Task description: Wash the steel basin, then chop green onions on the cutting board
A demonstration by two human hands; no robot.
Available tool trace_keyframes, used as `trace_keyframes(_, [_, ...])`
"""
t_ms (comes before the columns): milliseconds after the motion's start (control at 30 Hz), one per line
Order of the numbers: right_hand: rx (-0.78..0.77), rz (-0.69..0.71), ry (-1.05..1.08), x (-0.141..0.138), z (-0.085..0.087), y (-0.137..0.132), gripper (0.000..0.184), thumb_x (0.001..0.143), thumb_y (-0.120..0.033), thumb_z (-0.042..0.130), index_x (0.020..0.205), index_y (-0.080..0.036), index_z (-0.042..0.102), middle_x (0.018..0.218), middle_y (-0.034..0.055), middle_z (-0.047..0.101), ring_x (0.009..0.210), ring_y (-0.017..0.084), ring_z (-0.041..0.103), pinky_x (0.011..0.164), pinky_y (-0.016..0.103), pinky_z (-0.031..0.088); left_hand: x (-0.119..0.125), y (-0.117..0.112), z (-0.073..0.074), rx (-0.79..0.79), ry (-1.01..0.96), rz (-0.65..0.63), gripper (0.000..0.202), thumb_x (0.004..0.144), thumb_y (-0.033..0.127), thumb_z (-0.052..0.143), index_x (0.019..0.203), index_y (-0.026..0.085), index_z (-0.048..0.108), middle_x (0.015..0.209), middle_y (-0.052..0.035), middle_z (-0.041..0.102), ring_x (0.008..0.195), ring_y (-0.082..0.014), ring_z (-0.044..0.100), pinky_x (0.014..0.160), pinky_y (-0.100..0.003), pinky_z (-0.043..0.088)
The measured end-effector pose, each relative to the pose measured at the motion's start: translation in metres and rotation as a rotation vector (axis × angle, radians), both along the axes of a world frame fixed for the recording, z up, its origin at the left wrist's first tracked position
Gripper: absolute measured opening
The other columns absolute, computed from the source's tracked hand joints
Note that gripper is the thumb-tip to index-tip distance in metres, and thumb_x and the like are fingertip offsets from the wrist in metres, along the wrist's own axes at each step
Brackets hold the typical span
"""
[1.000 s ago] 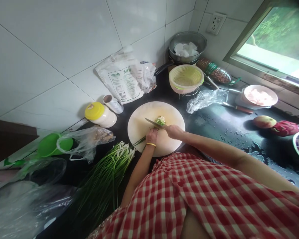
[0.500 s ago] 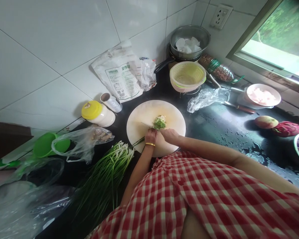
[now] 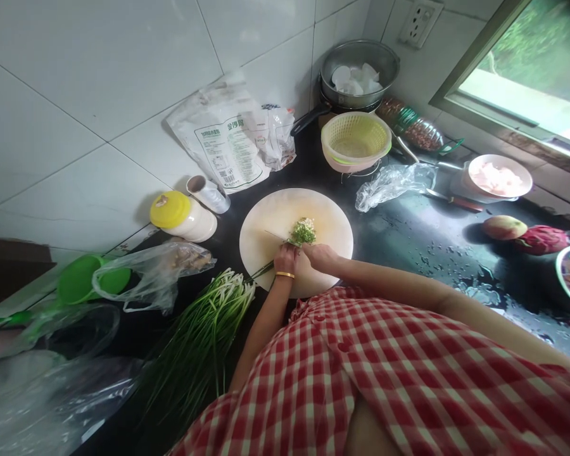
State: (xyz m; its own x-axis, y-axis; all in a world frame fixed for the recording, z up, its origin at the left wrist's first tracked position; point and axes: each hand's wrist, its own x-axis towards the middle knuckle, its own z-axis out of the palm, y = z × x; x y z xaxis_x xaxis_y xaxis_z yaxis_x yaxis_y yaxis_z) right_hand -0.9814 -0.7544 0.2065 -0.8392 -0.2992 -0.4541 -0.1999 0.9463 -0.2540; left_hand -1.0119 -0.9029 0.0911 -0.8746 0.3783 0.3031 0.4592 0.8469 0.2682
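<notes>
On the round white cutting board (image 3: 256, 231), my left hand (image 3: 285, 258) is closed over a few green onion stalks (image 3: 262, 271) that trail off to the lower left. My right hand (image 3: 322, 258) is wrapped around the handle of a knife (image 3: 274, 235), whose thin blade lies across the board in front of my left fingers. Most of the handle is hidden by the hand. Just beyond the blade sits a small heap of chopped green onion (image 3: 303, 232). A large bunch of whole green onions (image 3: 209, 329) lies on the counter left of my left forearm.
A jar with a yellow lid (image 3: 185, 215), a plastic-film roll (image 3: 208, 193) and a printed bag (image 3: 230, 152) stand behind the board. Farther right are a yellow colander (image 3: 356, 139), a crumpled plastic bag (image 3: 392, 185), another knife (image 3: 463, 204) and a bowl (image 3: 522, 190). Water wets the counter.
The camera view has shifted slightly. Both hands stay at nearly the same place on the board, with the knife and stalks still held; the chopped heap looks much the same.
</notes>
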Motion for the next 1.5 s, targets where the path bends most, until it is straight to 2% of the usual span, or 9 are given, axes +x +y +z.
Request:
trace_keyframes(133, [-0.011,-0.009,0.026,-0.007,-0.013,0.003,0.036,0.088,-0.008,0.037,0.123,-0.009,0.048,0.1,0.0161,0.068,0.095,0.027,0.066,0.071,0.032,0.046,0.006,-0.006,0.006,-0.029,-0.014,-0.1,0.025,0.095,0.026,0.044,0.102,0.018,0.067,0.097,-0.0121,0.067,0.092,-0.0229,0.06,0.081,-0.035,0.051])
trace_keyframes(267, [0.001,-0.035,0.052,-0.008,-0.007,0.012,0.034,0.088,-0.007,0.036,0.119,-0.01,0.049,0.097,0.0161,0.069,0.093,0.027,0.067,0.07,0.031,0.046,0.011,-0.01,0.006,-0.04,-0.032,-0.109,0.028,0.093,0.023,0.045,0.112,0.02,0.066,0.109,-0.0128,0.065,0.096,-0.023,0.06,0.088,-0.038,0.05])
trace_keyframes(433, [0.03,-0.009,0.06,0.009,0.009,0.014,0.04,0.087,-0.006,0.037,0.125,-0.011,0.045,0.093,0.0146,0.069,0.091,0.027,0.067,0.071,0.032,0.046,0.008,-0.009,0.002,-0.014,-0.065,-0.061,0.026,0.091,0.017,0.046,0.105,0.02,0.067,0.101,-0.0122,0.067,0.091,-0.023,0.06,0.081,-0.036,0.051])
trace_keyframes(533, [0.046,0.006,0.036,0.016,0.013,0.011,0.039,0.085,-0.006,0.039,0.123,-0.011,0.046,0.093,0.0144,0.07,0.091,0.027,0.068,0.071,0.032,0.047,0.006,-0.007,0.002,0.032,-0.056,-0.048,0.021,0.09,0.015,0.049,0.1,0.019,0.067,0.095,-0.0119,0.068,0.088,-0.0234,0.06,0.078,-0.036,0.051])
trace_keyframes(767, [0.049,-0.01,-0.007,0.009,0.007,-0.008,0.035,0.091,-0.006,0.031,0.122,-0.008,0.046,0.1,0.0164,0.068,0.099,0.026,0.066,0.074,0.032,0.047,0.006,-0.006,0.003,0.051,-0.064,-0.013,0.014,0.089,0.016,0.052,0.084,0.017,0.066,0.083,-0.012,0.067,0.085,-0.0245,0.061,0.075,-0.035,0.049])
trace_keyframes(933, [0.042,0.003,-0.005,0.005,0.005,-0.002,0.038,0.089,-0.007,0.035,0.125,-0.01,0.046,0.097,0.0147,0.069,0.096,0.026,0.066,0.071,0.031,0.046,0.006,-0.006,0.004,0.102,-0.046,-0.008,0.015,0.089,0.014,0.052,0.088,0.017,0.067,0.084,-0.0106,0.069,0.084,-0.0229,0.061,0.078,-0.034,0.049])
trace_keyframes(1067, [0.033,0.014,-0.002,0.008,0.009,0.006,0.04,0.086,-0.007,0.038,0.125,-0.011,0.046,0.1,0.0147,0.069,0.094,0.026,0.066,0.071,0.031,0.046,0.005,-0.005,0.001,0.112,-0.027,0.026,0.015,0.088,0.016,0.053,0.083,0.018,0.067,0.082,-0.0093,0.069,0.082,-0.0226,0.061,0.075,-0.034,0.049])
trace_keyframes(1300, [0.008,0.0,0.005,0.001,-0.003,-0.003,0.035,0.089,-0.008,0.036,0.122,-0.011,0.047,0.102,0.0156,0.068,0.097,0.027,0.066,0.072,0.032,0.047,0.005,-0.006,-0.001,0.116,-0.038,0.023,0.017,0.09,0.016,0.051,0.084,0.018,0.067,0.082,-0.0102,0.068,0.083,-0.0224,0.062,0.077,-0.034,0.049])
trace_keyframes(1500, [0.028,0.0,-0.017,0.003,0.012,0.003,0.032,0.087,-0.008,0.04,0.117,-0.011,0.05,0.099,0.0154,0.068,0.095,0.026,0.066,0.074,0.031,0.047,0.005,-0.006,-0.003,0.095,-0.025,0.054,0.017,0.09,0.019,0.051,0.08,0.019,0.065,0.085,-0.0108,0.067,0.081,-0.0226,0.06,0.074,-0.035,0.049])
